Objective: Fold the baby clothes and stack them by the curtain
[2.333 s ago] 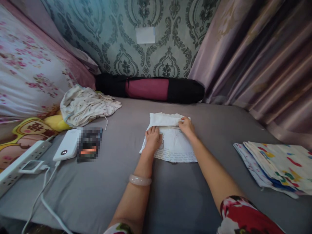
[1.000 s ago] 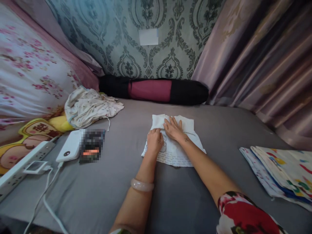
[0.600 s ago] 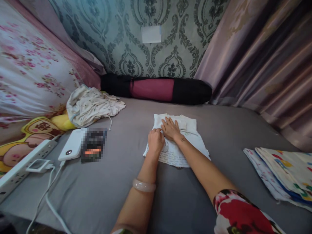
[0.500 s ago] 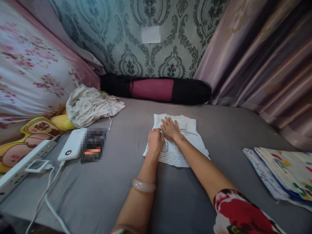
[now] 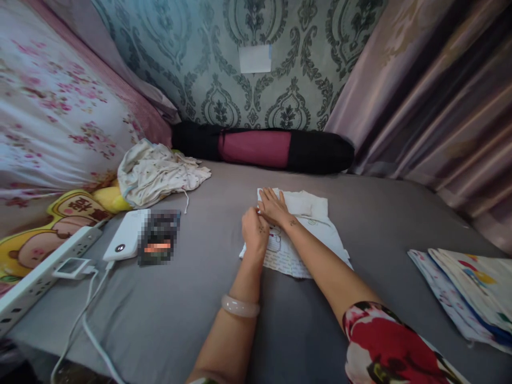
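A white printed shirt (image 5: pixel 320 234) lies on the grey sheet, its far part folded over. My right hand (image 5: pixel 273 207) rests palm down on the upper left of the shirt, fingers stretched out. Close beside it, my left hand (image 5: pixel 255 230) is closed at the shirt's left edge, pinching the cloth; the fingertips are partly hidden. A pale bangle (image 5: pixel 240 306) circles my left forearm.
On the left are a power strip (image 5: pixel 48 272), a white power bank (image 5: pixel 128 234) with cables, a blurred-out dark object (image 5: pixel 160 237) and a crumpled cloth (image 5: pixel 158 173). Folded fabrics (image 5: pixel 468 293) lie at the right. A long black-and-red bolster (image 5: pixel 256 149) lines the wall.
My right hand has slid left across the shirt, toward its left edge. My left hand stays closed at that edge. The whole view has shifted slightly.
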Demonstrator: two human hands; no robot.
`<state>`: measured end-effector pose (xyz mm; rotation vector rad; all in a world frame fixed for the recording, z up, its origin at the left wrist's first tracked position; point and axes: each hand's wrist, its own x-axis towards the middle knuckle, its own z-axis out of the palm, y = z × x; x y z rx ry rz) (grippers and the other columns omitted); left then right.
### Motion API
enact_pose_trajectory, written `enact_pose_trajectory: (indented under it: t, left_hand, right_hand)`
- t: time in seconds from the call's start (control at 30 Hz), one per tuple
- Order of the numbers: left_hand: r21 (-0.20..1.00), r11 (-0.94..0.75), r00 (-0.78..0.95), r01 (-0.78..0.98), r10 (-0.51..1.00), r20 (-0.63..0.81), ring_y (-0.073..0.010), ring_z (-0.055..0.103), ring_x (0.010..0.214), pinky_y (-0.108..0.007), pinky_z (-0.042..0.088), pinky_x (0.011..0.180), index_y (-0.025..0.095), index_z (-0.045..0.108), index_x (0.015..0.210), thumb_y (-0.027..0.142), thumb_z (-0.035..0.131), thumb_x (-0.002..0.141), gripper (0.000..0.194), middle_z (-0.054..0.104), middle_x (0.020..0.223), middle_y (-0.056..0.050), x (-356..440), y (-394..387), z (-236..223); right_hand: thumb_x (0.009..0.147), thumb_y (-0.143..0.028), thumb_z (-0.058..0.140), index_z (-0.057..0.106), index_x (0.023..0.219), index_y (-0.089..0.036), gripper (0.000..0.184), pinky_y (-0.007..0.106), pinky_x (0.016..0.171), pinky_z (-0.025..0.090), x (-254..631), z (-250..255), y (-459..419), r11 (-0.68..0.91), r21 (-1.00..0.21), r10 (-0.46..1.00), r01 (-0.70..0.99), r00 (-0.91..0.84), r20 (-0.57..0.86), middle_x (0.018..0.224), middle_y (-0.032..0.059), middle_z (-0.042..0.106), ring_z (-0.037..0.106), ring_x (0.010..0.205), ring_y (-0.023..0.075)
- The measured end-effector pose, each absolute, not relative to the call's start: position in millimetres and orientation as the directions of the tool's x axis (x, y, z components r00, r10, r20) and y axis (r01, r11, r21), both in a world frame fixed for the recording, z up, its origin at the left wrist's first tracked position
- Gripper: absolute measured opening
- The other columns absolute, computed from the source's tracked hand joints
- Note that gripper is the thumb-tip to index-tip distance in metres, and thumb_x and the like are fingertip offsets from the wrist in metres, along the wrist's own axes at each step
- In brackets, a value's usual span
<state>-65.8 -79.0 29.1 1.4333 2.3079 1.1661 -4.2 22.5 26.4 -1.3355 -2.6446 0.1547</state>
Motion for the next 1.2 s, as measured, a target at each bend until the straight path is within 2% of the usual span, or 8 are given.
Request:
enact_pose_trajectory:
  t: [0.27,0.43,0.53,0.67,0.77,0.9,1.03,1.2]
  left_hand:
    - [0.747,0.264,-0.57,0.61,0.802,0.182,-0.0231,0.058,0.101,-0.035,0.045,0.088,0.017,0.054,0.1,0.01,0.035,0.085,0.025,0.065,0.101,-0.011,-66,-78,33]
    - [0.743,0.246,-0.539,0.622,0.823,0.179,-0.0235,0.058,0.104,-0.036,0.045,0.092,0.014,0.054,0.106,0.01,0.035,0.086,0.028,0.064,0.105,-0.013,-67,-76,33]
    - [0.716,0.193,-0.488,0.671,0.842,0.23,-0.0233,0.057,0.106,-0.038,0.045,0.094,0.015,0.053,0.11,0.007,0.035,0.084,0.033,0.063,0.108,-0.012,-68,-75,29]
    - [0.631,0.059,-0.285,0.773,0.922,0.262,-0.0209,0.055,0.114,-0.036,0.043,0.1,0.016,0.054,0.117,0.004,0.035,0.083,0.041,0.063,0.115,-0.011,-65,-73,22]
    - [0.533,-0.016,-0.145,0.846,0.955,0.258,-0.0225,0.043,0.132,-0.039,0.034,0.11,0.014,0.051,0.126,0.006,0.037,0.086,0.043,0.056,0.132,-0.013,-60,-73,17]
    - [0.42,0.014,-0.103,0.907,0.976,0.19,-0.0281,0.03,0.141,-0.045,0.027,0.115,0.013,0.046,0.135,0.022,0.037,0.095,0.043,0.045,0.146,-0.011,-55,-76,12]
    - [0.308,0.026,-0.074,0.951,0.987,0.146,-0.0292,0.026,0.142,-0.044,0.023,0.116,0.011,0.043,0.14,0.034,0.034,0.097,0.05,0.04,0.149,-0.012,-54,-79,9]
    - [0.213,0.016,-0.056,0.977,0.981,0.186,-0.0292,0.026,0.142,-0.046,0.022,0.116,0.011,0.04,0.143,0.038,0.029,0.098,0.054,0.038,0.151,-0.012,-53,-79,3]
  right_hand:
    - [0.099,-0.034,0.021,0.035,0.146,-0.011,0.054,0.049,0.115,0.011,-16,14,25,0.652,-0.11,0.758,0.75,-0.646,0.084,0.155,0.0113,0.027,0.019,0.144,0.0225]
    - [0.099,-0.035,0.019,0.032,0.147,-0.014,0.054,0.048,0.116,0.012,-13,19,26,0.634,-0.186,0.768,0.75,-0.638,0.047,0.157,0.0087,0.025,0.019,0.144,0.0204]
    - [0.1,-0.036,0.017,0.028,0.149,-0.015,0.055,0.048,0.116,0.009,-4,27,23,0.611,-0.206,0.79,0.765,-0.606,0.091,0.157,0.0084,0.024,0.017,0.145,0.0205]
    - [0.099,-0.035,0.021,0.028,0.15,-0.017,0.054,0.05,0.116,0.006,21,33,16,0.548,-0.167,0.837,0.82,-0.538,0.101,0.158,0.0082,0.022,0.016,0.145,0.023]
    - [0.099,-0.037,0.021,0.028,0.15,-0.017,0.055,0.052,0.116,0.007,45,32,10,0.473,-0.139,0.881,0.87,-0.463,0.098,0.158,0.0089,0.022,0.015,0.145,0.0251]
    - [0.1,-0.041,0.019,0.028,0.15,-0.018,0.056,0.056,0.114,0.01,71,25,4,0.394,-0.123,0.919,0.911,-0.386,0.085,0.158,0.0093,0.02,0.014,0.145,0.027]
    - [0.099,-0.041,0.018,0.031,0.149,-0.019,0.056,0.056,0.114,0.013,82,16,0,0.37,-0.143,0.929,0.918,-0.362,0.081,0.157,0.0099,0.022,0.015,0.145,0.0282]
    - [0.099,-0.04,0.021,0.033,0.148,-0.018,0.055,0.054,0.113,0.015,82,11,-1,0.382,-0.188,0.923,0.905,-0.366,0.116,0.156,0.0106,0.025,0.016,0.144,0.0281]
